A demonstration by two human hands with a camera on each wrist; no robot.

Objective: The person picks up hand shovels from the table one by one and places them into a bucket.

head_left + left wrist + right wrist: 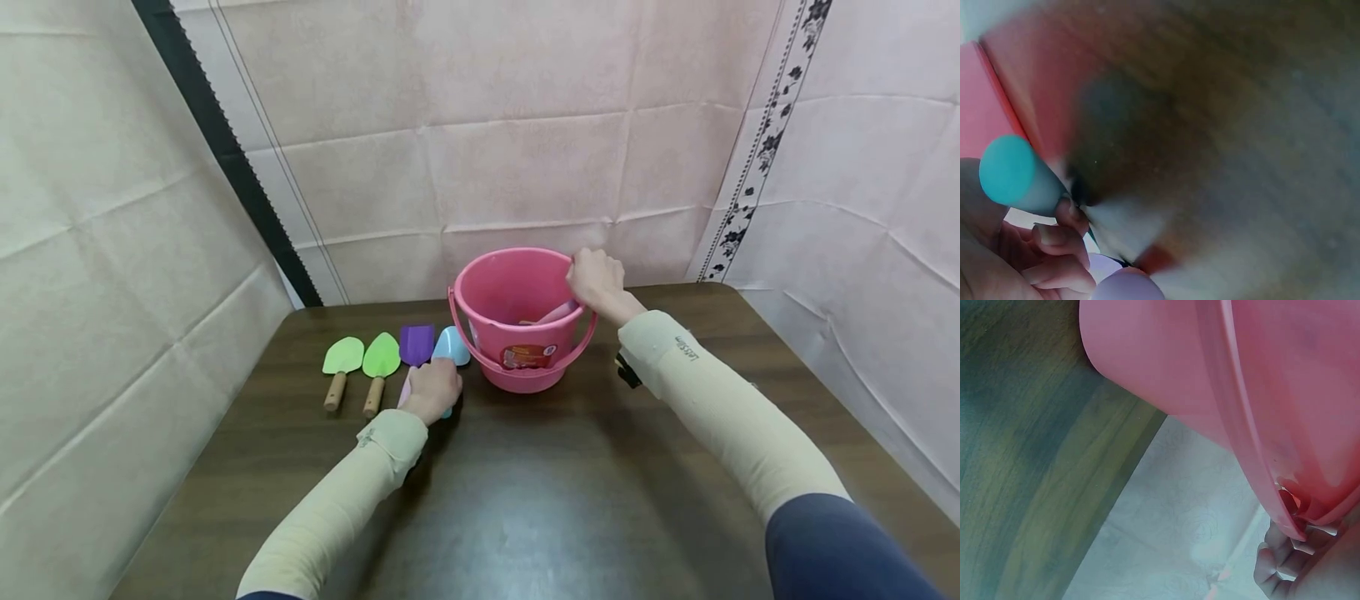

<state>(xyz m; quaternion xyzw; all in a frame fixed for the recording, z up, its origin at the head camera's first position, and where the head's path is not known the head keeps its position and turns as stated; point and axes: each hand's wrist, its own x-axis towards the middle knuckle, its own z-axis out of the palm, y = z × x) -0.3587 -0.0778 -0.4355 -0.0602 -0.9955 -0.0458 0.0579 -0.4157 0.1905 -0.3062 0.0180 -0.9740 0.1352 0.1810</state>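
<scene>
On the counter [540, 483], my right hand [597, 283] grips the bucket [491, 337] rim, likely for stability; my left hand [433, 390] pinches the blue shovel's [452, 344] handle, probably for control.

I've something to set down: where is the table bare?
Widest is the table before the pink bucket, between left sleeve and right sleeve; another patch lies right of the right sleeve. Crowded: left of the bucket, with green shovels, a purple shovel, a blue shovel and the left hand.
</scene>
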